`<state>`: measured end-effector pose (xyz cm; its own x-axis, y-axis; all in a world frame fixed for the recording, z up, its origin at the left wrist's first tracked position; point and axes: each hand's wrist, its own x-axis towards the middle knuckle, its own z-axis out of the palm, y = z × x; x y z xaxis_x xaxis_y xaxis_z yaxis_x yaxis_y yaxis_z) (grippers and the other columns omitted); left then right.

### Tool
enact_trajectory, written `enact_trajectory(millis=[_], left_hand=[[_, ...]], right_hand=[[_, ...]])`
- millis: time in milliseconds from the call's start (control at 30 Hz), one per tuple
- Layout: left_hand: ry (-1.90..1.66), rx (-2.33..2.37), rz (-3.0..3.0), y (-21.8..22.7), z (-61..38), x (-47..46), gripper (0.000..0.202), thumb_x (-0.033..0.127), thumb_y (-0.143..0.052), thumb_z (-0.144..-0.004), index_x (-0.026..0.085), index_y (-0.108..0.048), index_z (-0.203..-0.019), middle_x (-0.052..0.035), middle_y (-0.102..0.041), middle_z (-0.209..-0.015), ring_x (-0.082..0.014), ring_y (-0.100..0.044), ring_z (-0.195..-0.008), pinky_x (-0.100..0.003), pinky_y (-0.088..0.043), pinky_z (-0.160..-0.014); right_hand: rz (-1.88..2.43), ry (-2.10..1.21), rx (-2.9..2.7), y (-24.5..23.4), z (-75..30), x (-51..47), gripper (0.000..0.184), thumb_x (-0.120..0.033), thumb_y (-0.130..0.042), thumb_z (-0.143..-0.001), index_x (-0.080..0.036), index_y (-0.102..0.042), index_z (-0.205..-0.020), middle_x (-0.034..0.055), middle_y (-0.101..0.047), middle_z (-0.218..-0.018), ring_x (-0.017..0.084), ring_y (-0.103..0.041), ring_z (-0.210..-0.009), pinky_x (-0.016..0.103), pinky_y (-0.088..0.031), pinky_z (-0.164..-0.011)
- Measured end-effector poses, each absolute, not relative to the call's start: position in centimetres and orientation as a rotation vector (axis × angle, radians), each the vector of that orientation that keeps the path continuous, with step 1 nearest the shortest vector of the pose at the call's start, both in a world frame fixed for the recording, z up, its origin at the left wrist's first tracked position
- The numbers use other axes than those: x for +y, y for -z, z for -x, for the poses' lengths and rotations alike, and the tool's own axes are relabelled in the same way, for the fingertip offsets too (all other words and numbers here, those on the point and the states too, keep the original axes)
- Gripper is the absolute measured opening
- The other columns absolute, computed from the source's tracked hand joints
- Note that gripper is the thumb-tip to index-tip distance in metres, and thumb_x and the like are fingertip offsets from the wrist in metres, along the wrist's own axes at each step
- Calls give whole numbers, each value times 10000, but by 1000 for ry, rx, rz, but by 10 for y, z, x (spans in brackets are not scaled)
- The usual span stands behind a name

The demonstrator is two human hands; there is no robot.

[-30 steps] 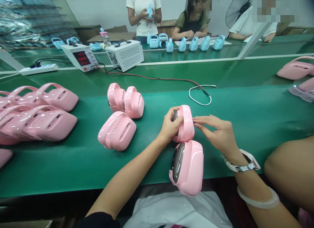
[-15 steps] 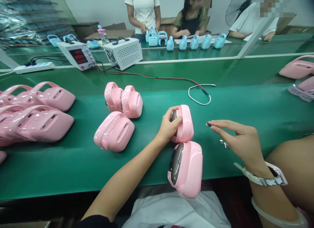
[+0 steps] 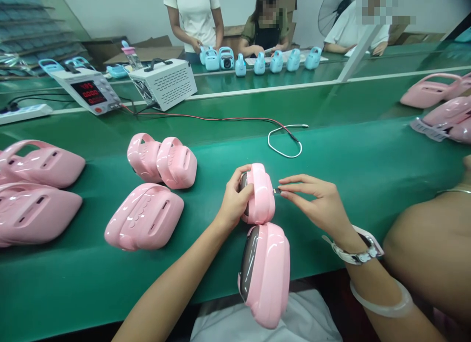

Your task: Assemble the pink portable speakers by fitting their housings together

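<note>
My left hand is wrapped round a pink handled device with a dark front panel, its thumb over the handle side. Between the thumb and fingertips of my right hand is a small black memory card with gold contacts. The card's end is right at the device's right side; whether it has entered a slot I cannot tell. Just below, a second pink device of the same kind touches the held one and overhangs the table's front edge.
Several more pink devices stand to the left on the green table, others at far right. A white cable lies ahead, wired to a power supply. A grey-white box stands beside it. People sit and stand behind blue devices.
My right hand has moved left, bringing the memory card up to the device's side. Small cards seen on the table before are now out of sight. The whole view has shifted slightly.
</note>
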<state>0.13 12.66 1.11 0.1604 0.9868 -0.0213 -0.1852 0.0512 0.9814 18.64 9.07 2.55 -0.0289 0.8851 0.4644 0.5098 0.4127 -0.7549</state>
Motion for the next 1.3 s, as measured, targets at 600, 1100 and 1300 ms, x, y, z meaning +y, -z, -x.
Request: enact_trajectory(millis=[600,1100,1300], left_hand=[[-1038,875,-1174,-5,-1,159,378,287,-669,-740,197,-671,-1108,-34,-678,-1137,-182,-602,-1010,-235,-444,-843],[-1061,868,-1182,-4,-2,156,381,279,-638,-720,206,-665,-1093,-9,-661,-1072,-180,-575,-964,-241,-428,-834],[-1058,868,-1199,-4,-2,156,333,303,-618,-724,200,-646,-1039,-14,-647,-1060,-176,-557,-929,-235,-419,-778]], right_hand=[[1188,-398,-1756,-28,-192,104,118,-207,-715,-828,-282,-806,-818,30,-785,-855,228,-709,-781,413,-550,-781],[1140,-422,-1775,-29,-184,105,96,-175,-741,-814,-252,-793,-789,33,-777,-826,222,-705,-769,399,-528,-787],[1165,-942,-1604,-26,-190,130,232,-351,-864,-657,-215,-712,-765,25,-692,-829,211,-664,-818,378,-543,-818]])
